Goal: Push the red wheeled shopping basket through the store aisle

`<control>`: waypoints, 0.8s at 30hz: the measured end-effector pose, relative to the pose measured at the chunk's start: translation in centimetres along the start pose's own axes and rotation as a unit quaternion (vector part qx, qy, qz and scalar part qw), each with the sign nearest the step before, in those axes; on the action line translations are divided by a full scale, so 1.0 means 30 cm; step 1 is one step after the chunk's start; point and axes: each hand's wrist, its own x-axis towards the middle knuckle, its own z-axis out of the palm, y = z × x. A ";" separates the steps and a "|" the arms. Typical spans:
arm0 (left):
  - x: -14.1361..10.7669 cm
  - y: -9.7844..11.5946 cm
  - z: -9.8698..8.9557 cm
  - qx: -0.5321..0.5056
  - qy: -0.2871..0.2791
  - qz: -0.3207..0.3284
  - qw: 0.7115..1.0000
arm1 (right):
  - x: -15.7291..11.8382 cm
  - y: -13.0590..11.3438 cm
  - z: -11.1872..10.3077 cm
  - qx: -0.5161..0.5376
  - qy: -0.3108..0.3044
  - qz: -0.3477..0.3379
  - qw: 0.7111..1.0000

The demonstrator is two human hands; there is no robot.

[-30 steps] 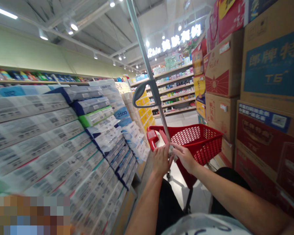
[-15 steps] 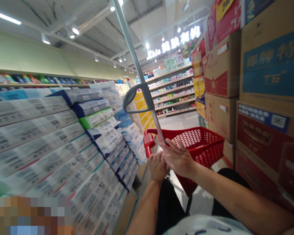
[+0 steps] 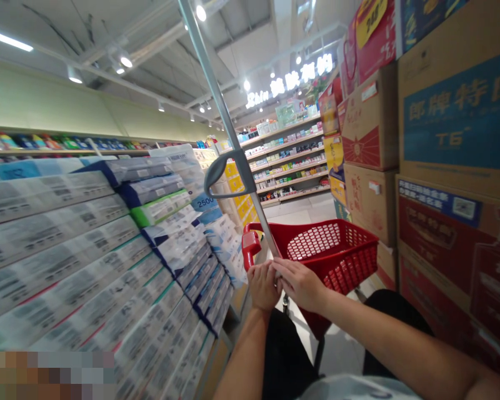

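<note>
A red plastic shopping cart [image 3: 350, 266] with a latticed basket stands in front of me. My left hand [image 3: 265, 286] is closed round its red handle [image 3: 250, 244], at the near side. Just right of it, my right hand [image 3: 304, 284] lies on the same handle, fingers together and bent over it, their tips touching my left hand. Right above the hands, a metal pole [image 3: 216, 89] rises, tilted to the left, with a grey looped grip [image 3: 230, 175] partway up. Its lower end is hidden by my fingers, so how it joins the cart cannot be seen.
Packs of tissue paper [image 3: 87, 250] are stacked high on the left. Cardboard cartons [image 3: 454, 128] form a wall on the right, near the cart. Pale floor [image 3: 312, 214] leads ahead to shelves [image 3: 291, 161] of small goods under a lit sign.
My right hand, spread and lifted before, has come down and closed at the handle beside my left hand. The view has shifted slightly; my left hand keeps its grip.
</note>
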 end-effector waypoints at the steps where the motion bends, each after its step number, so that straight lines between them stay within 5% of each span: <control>1: 0.001 -0.007 0.008 -0.002 0.009 -0.003 1.000 | -0.011 0.007 0.021 0.011 -0.003 0.008 1.000; 8: 0.013 -0.045 0.023 -0.021 0.031 -0.021 0.999 | -0.021 0.035 0.115 0.086 0.001 0.064 0.994; 15: 0.003 -0.075 -0.010 -0.061 -0.019 -0.019 0.998 | -0.022 0.096 0.056 0.118 0.071 0.097 0.986; 20: 0.056 -0.043 -0.020 -0.047 -0.024 -0.111 0.992 | -0.055 0.146 0.047 0.037 0.067 0.183 0.980; 24: 0.153 -0.006 -0.019 0.009 -0.044 -0.210 0.977 | -0.021 0.129 0.091 -0.010 0.028 0.161 0.987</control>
